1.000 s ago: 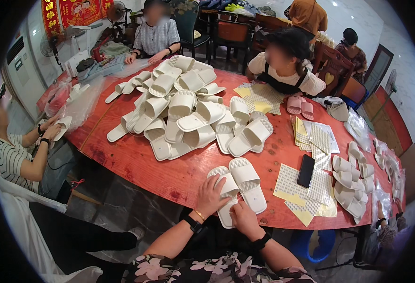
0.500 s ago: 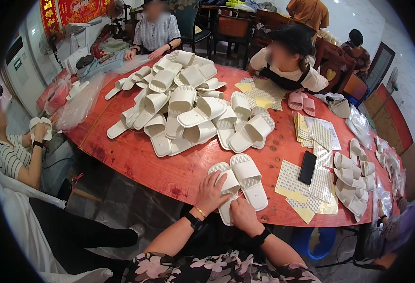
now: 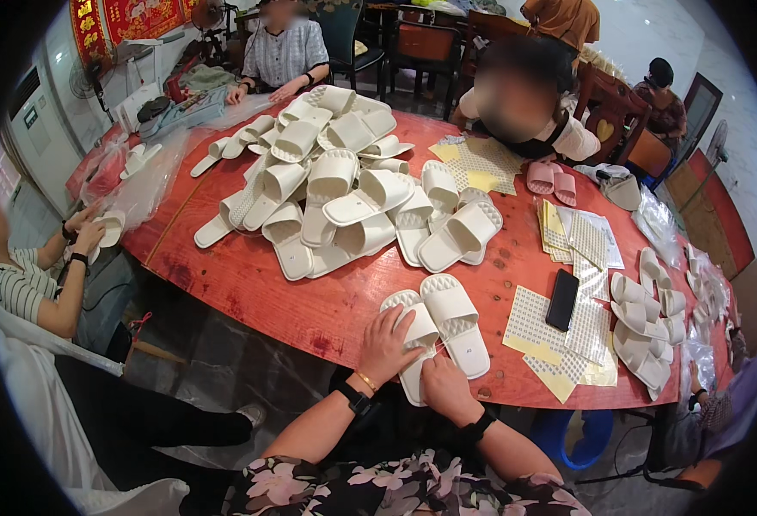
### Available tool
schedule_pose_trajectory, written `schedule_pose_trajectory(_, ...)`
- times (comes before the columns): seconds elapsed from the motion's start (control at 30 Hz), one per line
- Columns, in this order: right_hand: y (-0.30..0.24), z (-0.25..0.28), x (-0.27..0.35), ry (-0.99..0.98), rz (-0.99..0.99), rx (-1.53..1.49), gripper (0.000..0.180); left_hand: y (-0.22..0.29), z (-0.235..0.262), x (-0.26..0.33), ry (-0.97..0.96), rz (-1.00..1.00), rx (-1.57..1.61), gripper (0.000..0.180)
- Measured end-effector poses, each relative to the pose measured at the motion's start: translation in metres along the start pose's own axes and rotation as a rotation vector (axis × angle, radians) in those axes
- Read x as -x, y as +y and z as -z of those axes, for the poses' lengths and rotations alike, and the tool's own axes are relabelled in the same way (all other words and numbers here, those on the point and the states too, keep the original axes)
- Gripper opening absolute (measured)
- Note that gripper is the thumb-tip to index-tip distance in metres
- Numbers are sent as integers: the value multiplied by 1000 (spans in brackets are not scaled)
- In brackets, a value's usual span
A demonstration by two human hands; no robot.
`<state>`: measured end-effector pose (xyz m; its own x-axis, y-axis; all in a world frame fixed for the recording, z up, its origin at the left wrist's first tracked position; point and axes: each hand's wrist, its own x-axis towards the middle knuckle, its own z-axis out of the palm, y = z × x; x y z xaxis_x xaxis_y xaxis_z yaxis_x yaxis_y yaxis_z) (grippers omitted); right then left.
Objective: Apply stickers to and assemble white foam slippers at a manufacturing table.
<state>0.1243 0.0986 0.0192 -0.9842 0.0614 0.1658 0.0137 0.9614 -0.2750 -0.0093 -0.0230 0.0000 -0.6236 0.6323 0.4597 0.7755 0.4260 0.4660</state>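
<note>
A pair of cream slide slippers lies at the near table edge. My left hand (image 3: 386, 346) is closed around the strap of the left slipper (image 3: 414, 377), fingers over its top. The right slipper (image 3: 462, 331) rests beside it, sole down, with a small mark on its footbed. My right hand (image 3: 447, 389) is closed in a pinch at the inner edge of the left slipper, between the two. A thin pale strand shows by its fingertips; whatever they grip is hidden.
A heap of cream slippers (image 3: 344, 185) covers the table's middle. Sticker sheets (image 3: 533, 322), a black phone (image 3: 561, 300) and more slippers (image 3: 645, 335) lie at right. Pink slippers (image 3: 552, 182) sit farther back. Co-workers sit around the red table (image 3: 249, 288); one at left handles a slipper (image 3: 112, 227).
My hands stay almost in place on the pair. The left co-worker has moved a slipper toward the table with both hands. The person across has leaned forward over the sticker sheets.
</note>
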Motion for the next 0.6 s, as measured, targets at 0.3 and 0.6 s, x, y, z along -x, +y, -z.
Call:
schedule_pose_trajectory(0.3, 5, -1, -1, 83, 54, -68, 12, -4, -6, -8, -12, 15, -10, 78)
schedule_pose_trajectory(0.6, 34, 20, 11, 179, -211, -410, 10, -7, -7, -7, 8, 4, 35, 80)
